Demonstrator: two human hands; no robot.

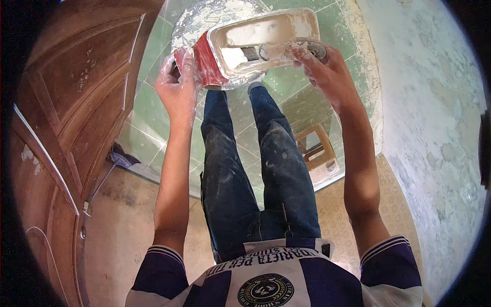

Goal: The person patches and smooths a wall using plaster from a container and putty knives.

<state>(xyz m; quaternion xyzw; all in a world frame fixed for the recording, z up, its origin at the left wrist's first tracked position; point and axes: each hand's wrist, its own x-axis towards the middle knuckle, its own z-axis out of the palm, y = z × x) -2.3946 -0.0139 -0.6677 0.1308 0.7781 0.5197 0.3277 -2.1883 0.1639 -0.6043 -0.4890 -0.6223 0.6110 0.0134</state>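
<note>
My left hand (178,77) is closed on the red end of a rectangular tub (207,64), its fingers dusted with white. The tub is tilted, and its pale inside is smeared with wet white plaster (233,58). In my right hand (327,71) is a plaster-coated scraper (286,51), lying across the tub's near rim. Its dark narrow part reaches toward the plaster, but its far end is partly hidden. Beneath the tub a large round plaster-splashed container (197,23) stands on the floor, mostly covered from view.
Brown wooden doors (76,87) line the left side. On the right rises a patchy pale wall (424,102). A wooden stool-like piece with a cut-out (325,161) sits right of my legs on green tiles (148,130). A dark cloth (123,157) lies beside the door.
</note>
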